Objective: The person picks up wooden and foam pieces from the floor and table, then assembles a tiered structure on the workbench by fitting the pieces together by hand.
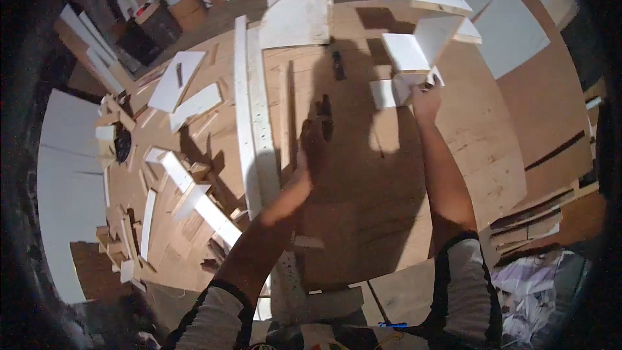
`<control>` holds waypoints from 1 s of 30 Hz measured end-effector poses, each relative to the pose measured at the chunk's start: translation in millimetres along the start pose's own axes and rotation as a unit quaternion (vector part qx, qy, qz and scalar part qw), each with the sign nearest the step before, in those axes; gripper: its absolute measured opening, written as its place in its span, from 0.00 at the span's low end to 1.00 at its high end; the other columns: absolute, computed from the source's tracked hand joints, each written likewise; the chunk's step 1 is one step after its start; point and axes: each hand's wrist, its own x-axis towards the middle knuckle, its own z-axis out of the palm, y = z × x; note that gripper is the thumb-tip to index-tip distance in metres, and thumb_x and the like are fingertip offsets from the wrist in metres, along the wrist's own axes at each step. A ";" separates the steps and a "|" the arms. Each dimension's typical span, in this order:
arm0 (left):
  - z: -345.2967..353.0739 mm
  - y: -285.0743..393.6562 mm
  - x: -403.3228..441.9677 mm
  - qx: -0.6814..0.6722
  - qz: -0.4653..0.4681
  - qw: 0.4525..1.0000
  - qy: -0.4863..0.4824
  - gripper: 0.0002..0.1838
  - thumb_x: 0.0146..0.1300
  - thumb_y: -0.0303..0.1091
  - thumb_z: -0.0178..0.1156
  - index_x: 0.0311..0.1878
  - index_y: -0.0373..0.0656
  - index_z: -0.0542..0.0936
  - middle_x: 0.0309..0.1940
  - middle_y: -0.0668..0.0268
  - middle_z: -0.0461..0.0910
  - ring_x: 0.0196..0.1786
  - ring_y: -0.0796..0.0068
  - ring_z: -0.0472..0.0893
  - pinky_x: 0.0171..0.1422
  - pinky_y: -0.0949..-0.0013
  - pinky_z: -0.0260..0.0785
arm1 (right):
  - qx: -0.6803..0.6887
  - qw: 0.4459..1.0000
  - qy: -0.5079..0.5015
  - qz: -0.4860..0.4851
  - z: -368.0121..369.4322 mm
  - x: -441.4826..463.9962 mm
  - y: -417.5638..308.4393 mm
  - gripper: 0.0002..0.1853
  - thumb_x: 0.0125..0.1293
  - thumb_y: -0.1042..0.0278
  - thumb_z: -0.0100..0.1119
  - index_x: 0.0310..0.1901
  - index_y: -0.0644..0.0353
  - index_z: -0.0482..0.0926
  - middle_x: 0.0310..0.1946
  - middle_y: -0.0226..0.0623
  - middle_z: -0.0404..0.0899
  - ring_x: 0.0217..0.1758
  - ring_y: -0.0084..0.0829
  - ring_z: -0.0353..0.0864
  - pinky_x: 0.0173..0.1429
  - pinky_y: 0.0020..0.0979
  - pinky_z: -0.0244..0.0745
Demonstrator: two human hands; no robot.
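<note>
Two forearms (448, 175) extend forward over the surface (483, 136). The right hand (426, 100) reaches farther; its fingers pinch the near edge of the white piece (406, 53), located at far right. The left hand (312, 152) sits nearer, shadowed, beside the long strip (260, 116); its finger state cannot be determined.

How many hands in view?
2: the right hand holding the white piece, the left hand in shadow over the table. No others visible.
</note>
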 end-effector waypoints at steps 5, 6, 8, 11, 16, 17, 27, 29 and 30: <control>-105.6 -20.4 -19.8 0.008 -0.053 0.988 0.146 0.14 0.56 0.21 0.66 0.47 0.37 0.79 0.36 0.51 0.79 0.43 0.51 0.81 0.50 0.55 0.72 | 0.190 0.972 -0.126 -0.059 52.1 -114.9 5.2 0.22 0.64 0.68 0.61 0.58 0.66 0.74 0.37 0.34 0.78 0.37 0.29 0.75 0.43 0.31 0.73; -109.2 -54.4 -27.6 -0.001 -0.066 0.985 0.162 0.14 0.57 0.22 0.66 0.47 0.37 0.80 0.37 0.51 0.79 0.42 0.50 0.81 0.49 0.55 0.72 | 0.258 0.939 -0.216 -0.069 63.8 -151.5 -18.4 0.19 0.66 0.69 0.58 0.56 0.66 0.75 0.38 0.32 0.78 0.39 0.27 0.75 0.45 0.31 0.73; -127.6 -73.6 -43.1 0.040 -0.068 0.985 0.155 0.15 0.59 0.26 0.68 0.48 0.34 0.79 0.36 0.53 0.81 0.38 0.62 0.83 0.47 0.64 0.75 | 0.260 0.885 -0.378 -0.083 92.5 -223.1 -65.4 0.16 0.69 0.68 0.55 0.55 0.64 0.78 0.43 0.35 0.80 0.43 0.28 0.77 0.50 0.33 0.74; -139.2 -89.2 -57.9 -0.014 -0.070 0.985 0.158 0.13 0.59 0.26 0.67 0.47 0.37 0.80 0.38 0.50 0.79 0.41 0.51 0.81 0.47 0.57 0.73 | 0.142 0.835 -0.517 -0.127 124.5 -283.5 -120.1 0.16 0.72 0.65 0.54 0.56 0.63 0.78 0.49 0.42 0.82 0.47 0.33 0.82 0.55 0.35 0.77; -172.4 -110.1 -69.3 -0.074 -0.107 0.980 0.148 0.14 0.63 0.31 0.65 0.50 0.37 0.78 0.42 0.51 0.81 0.43 0.55 0.82 0.49 0.59 0.73 | 0.013 0.860 -0.488 -0.150 187.5 -334.6 -140.5 0.21 0.71 0.59 0.59 0.61 0.58 0.77 0.47 0.46 0.83 0.48 0.35 0.84 0.52 0.37 0.78; -185.8 -108.1 -75.7 -0.092 -0.089 0.983 0.130 0.15 0.63 0.31 0.65 0.51 0.37 0.78 0.44 0.51 0.82 0.45 0.56 0.82 0.50 0.60 0.73 | 0.110 0.822 -0.554 -0.072 176.6 -336.5 -154.9 0.21 0.69 0.61 0.61 0.61 0.60 0.77 0.51 0.49 0.82 0.51 0.40 0.84 0.54 0.38 0.77; -291.2 -165.5 -194.8 -0.145 -0.121 0.982 0.003 0.22 0.63 0.31 0.63 0.60 0.38 0.75 0.46 0.54 0.83 0.46 0.61 0.83 0.52 0.63 0.74 | 0.172 0.759 -0.604 0.174 177.9 -455.9 -142.4 0.32 0.62 0.57 0.65 0.65 0.63 0.70 0.55 0.52 0.79 0.54 0.45 0.83 0.57 0.41 0.76; -304.4 -173.7 -210.8 -0.141 -0.205 0.967 0.046 0.18 0.62 0.33 0.63 0.55 0.40 0.77 0.44 0.56 0.84 0.45 0.64 0.83 0.50 0.63 0.74 | 0.159 0.757 -0.619 0.136 174.2 -480.3 -144.4 0.34 0.61 0.56 0.66 0.66 0.63 0.70 0.54 0.52 0.79 0.54 0.46 0.83 0.57 0.42 0.76; -303.7 -181.0 -215.6 -0.142 -0.202 0.968 0.047 0.18 0.62 0.33 0.63 0.55 0.40 0.77 0.44 0.56 0.84 0.45 0.64 0.83 0.50 0.63 0.74 | 0.153 0.757 -0.624 0.118 168.2 -489.0 -151.9 0.35 0.60 0.55 0.66 0.66 0.63 0.69 0.54 0.52 0.79 0.54 0.46 0.82 0.57 0.42 0.76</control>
